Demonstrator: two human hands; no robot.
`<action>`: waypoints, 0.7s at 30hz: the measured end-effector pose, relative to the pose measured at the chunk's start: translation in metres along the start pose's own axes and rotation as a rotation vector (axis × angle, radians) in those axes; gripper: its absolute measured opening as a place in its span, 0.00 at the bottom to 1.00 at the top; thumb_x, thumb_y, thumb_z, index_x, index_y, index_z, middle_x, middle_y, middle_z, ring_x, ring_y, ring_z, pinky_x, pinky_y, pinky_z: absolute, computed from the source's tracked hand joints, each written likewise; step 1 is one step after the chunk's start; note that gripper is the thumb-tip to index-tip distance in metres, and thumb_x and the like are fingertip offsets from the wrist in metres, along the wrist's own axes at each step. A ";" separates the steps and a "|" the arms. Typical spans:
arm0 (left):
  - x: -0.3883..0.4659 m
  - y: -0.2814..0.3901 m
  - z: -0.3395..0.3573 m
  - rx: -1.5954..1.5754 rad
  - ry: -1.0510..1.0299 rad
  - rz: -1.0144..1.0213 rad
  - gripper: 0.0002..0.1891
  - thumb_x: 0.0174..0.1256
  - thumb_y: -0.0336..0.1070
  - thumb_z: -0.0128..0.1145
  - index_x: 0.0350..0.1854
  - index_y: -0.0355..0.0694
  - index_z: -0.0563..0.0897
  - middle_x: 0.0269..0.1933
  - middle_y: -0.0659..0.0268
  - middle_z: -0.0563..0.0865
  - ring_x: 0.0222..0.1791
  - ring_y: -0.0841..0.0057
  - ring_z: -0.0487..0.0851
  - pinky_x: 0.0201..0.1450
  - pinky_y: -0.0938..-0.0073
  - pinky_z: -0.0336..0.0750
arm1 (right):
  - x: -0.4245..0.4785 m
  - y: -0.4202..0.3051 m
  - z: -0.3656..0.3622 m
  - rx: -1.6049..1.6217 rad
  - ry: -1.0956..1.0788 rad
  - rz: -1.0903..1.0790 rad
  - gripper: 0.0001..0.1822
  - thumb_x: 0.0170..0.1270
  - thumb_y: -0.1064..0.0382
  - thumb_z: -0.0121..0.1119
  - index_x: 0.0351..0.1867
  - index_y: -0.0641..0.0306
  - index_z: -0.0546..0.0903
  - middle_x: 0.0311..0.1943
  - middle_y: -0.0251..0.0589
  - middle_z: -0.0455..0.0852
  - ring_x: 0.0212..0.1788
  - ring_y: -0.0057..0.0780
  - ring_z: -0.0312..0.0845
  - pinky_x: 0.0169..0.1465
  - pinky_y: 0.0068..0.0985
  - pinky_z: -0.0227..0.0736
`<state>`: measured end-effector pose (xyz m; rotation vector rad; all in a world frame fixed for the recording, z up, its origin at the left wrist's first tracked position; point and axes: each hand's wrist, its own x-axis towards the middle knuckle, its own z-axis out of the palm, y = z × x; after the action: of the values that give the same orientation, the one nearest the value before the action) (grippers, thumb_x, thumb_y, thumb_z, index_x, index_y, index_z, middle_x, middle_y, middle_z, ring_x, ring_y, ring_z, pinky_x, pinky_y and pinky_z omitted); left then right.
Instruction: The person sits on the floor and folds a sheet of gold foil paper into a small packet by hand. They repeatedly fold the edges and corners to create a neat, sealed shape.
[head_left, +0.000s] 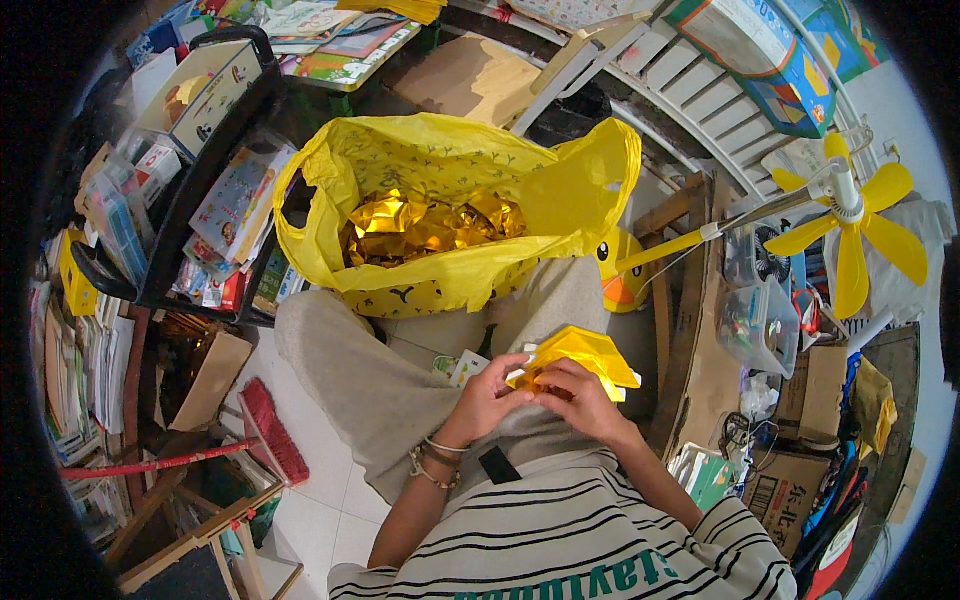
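Both hands meet over my lap at a piece of shiny gold foil paper (586, 352) with white edges, partly folded. My left hand (495, 394) pinches its left end between thumb and fingers. My right hand (581, 397) has its fingers curled on the near side of the same piece, fingertips close to those of my left. Beyond my knees stands a wide-mouthed yellow plastic bag (555, 195), holding several folded gold foil pieces (435, 229). The fingers hide part of the fold.
Right of the bag, a yellow fan (847, 210) leans over plastic tubs (757, 322) and cardboard boxes. To the left are a black cart (180, 217) packed with books and papers, a red broom (274, 431) and a wooden stool (202, 536). A duck-faced base (619, 270) sits beside my knee.
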<state>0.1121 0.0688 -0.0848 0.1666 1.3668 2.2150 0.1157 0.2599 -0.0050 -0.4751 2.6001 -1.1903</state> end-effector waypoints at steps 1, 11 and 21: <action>0.000 0.002 0.001 -0.021 -0.006 0.004 0.26 0.66 0.22 0.62 0.65 0.33 0.69 0.59 0.60 0.79 0.46 0.83 0.82 0.48 0.82 0.80 | 0.000 0.001 -0.001 0.020 -0.003 0.003 0.15 0.57 0.68 0.71 0.46 0.68 0.83 0.43 0.45 0.83 0.45 0.42 0.81 0.50 0.31 0.76; 0.000 0.000 -0.004 0.016 -0.066 0.006 0.29 0.66 0.19 0.60 0.68 0.33 0.66 0.63 0.59 0.76 0.51 0.78 0.83 0.54 0.78 0.81 | 0.002 0.002 -0.007 0.131 -0.093 0.095 0.15 0.56 0.71 0.71 0.45 0.69 0.83 0.44 0.44 0.84 0.44 0.39 0.82 0.48 0.29 0.76; 0.001 -0.005 -0.007 -0.056 -0.127 -0.002 0.30 0.66 0.17 0.58 0.70 0.34 0.64 0.60 0.60 0.76 0.55 0.77 0.81 0.57 0.77 0.79 | 0.002 0.005 -0.009 0.138 -0.077 0.045 0.13 0.58 0.70 0.69 0.45 0.68 0.83 0.43 0.46 0.84 0.48 0.43 0.81 0.52 0.32 0.76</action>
<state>0.1108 0.0654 -0.0923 0.2803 1.2354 2.1984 0.1101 0.2684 -0.0035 -0.4238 2.4314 -1.2999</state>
